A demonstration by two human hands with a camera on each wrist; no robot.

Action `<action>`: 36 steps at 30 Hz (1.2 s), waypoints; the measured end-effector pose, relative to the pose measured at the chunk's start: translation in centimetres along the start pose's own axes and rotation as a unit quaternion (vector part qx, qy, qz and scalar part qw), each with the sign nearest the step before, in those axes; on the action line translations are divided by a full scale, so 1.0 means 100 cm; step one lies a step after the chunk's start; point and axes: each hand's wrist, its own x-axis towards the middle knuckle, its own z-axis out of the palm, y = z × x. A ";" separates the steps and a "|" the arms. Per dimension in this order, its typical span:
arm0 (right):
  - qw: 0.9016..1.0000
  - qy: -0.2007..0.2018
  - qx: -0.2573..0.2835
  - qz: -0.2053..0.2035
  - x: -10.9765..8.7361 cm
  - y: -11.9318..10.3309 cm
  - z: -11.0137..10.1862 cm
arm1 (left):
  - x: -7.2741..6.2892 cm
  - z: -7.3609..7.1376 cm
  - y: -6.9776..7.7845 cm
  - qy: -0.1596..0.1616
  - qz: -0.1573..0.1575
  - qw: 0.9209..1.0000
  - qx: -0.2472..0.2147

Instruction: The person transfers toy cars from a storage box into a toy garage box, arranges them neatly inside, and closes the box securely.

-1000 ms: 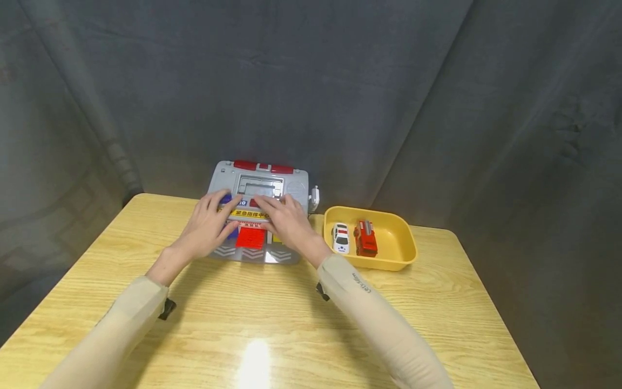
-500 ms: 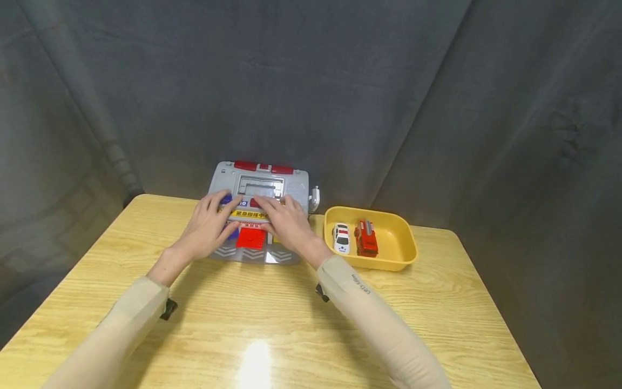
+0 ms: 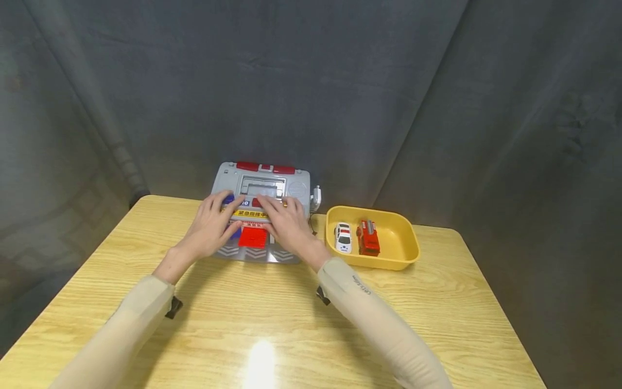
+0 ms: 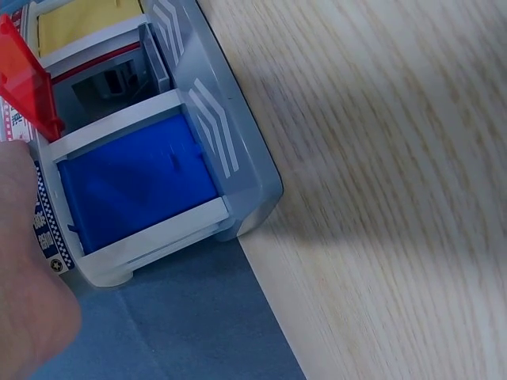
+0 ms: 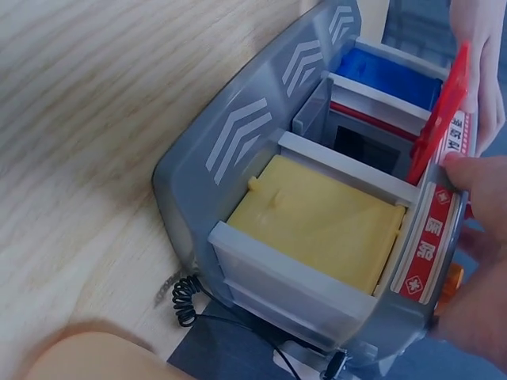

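A grey toy rescue station [image 3: 298, 190] stands at the back of the table, with a blue door [image 4: 141, 180], a red door [image 5: 444, 111] and a yellow door [image 5: 317, 226] along its front. The red door is swung up and its bay lies exposed; the blue and yellow doors are closed. My left hand [image 3: 206, 227] rests over the left side of the station's upper panel, fingers spread near its buttons. On the right side lies my right hand [image 3: 290, 226], its thumb at the front edge by the red door. Both hands cover part of the panel.
Right of the station sits a yellow tray [image 3: 400, 246] holding a white toy police car [image 3: 343, 237] and a red toy fire truck [image 3: 369, 239]. A coiled black cord [image 5: 184, 301] hangs at the station's right side. Grey curtain [image 3: 311, 97] stands close behind the table.
The head view has shifted slightly. Both hands stay in place on the station, and the red door remains raised.
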 end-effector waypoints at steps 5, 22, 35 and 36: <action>1.000 0.011 0.017 0.002 -0.003 0.002 -0.002 | 0.000 0.000 0.001 0.003 0.000 1.000 -0.006; 0.999 -0.015 0.022 -0.024 -0.028 0.014 -0.016 | -0.001 -0.006 -0.005 -0.009 -0.014 1.000 -0.012; 0.982 0.016 0.178 0.054 -0.066 0.048 -0.026 | -0.001 -0.007 -0.006 -0.010 -0.018 1.000 -0.015; 0.980 0.019 0.190 0.062 -0.069 0.053 -0.027 | -0.002 -0.007 -0.006 -0.010 -0.019 1.000 -0.016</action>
